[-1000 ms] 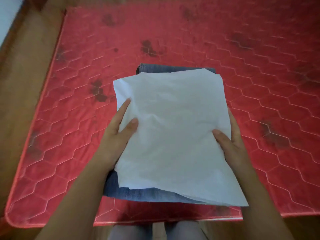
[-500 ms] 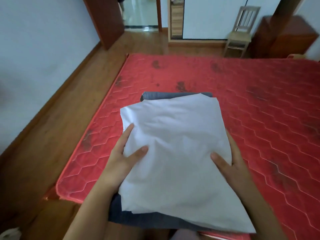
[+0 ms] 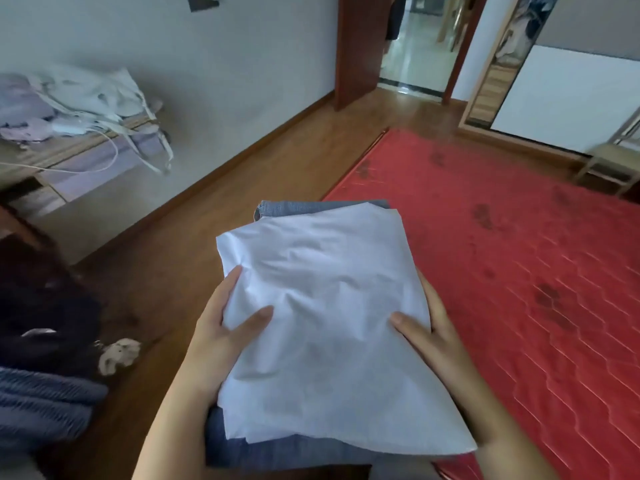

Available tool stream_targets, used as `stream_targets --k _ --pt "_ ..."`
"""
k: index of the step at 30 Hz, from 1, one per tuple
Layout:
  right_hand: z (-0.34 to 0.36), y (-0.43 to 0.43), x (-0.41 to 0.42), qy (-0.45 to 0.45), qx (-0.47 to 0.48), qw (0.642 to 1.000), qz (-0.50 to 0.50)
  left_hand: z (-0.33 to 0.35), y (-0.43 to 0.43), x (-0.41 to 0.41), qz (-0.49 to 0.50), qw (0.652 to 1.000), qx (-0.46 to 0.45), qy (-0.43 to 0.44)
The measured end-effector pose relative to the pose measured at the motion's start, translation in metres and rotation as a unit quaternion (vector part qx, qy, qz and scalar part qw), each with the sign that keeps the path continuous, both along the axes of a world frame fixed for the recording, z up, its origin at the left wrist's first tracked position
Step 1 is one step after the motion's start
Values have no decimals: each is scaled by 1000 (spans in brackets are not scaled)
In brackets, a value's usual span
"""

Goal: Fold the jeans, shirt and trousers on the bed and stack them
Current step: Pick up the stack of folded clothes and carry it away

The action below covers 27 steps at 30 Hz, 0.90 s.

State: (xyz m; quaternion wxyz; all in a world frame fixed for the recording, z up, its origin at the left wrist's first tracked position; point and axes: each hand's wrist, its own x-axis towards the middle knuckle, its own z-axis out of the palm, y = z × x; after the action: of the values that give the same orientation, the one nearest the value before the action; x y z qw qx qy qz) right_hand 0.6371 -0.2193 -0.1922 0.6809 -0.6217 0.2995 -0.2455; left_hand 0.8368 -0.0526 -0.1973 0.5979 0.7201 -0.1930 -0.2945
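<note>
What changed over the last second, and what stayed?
The folded white shirt and the folded blue denim jeans under it moved left across the edge of the red quilted mattress and now hang partly over the brown wooden floor. The left hand and right hand keep gripping the pile's sides, thumbs on top.

jeans (image 3: pixel 311 206): mostly under shirt (image 3: pixel 325 323) | chair (image 3: pixel 611 156): cut by right edge

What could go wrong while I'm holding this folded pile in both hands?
The white shirt overhangs the jeans at its near corner and could slide off; the left hand and right hand pin it only with their thumbs. The pile hangs partly over the wooden floor beside the bed, so a dropped piece would likely land there.
</note>
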Motion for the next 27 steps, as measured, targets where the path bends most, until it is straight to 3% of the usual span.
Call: stream_targets --k 6,13,27 --pt "-8 62 85 16 9 997 78 -7 93 49 104 994 -27 36" --pt "-20 82 195 30 -26 984 176 -18 145 113 193 980 -23 43" --pt "-14 8 449 2 19 977 215 16 78 344 257 966 -3 4"
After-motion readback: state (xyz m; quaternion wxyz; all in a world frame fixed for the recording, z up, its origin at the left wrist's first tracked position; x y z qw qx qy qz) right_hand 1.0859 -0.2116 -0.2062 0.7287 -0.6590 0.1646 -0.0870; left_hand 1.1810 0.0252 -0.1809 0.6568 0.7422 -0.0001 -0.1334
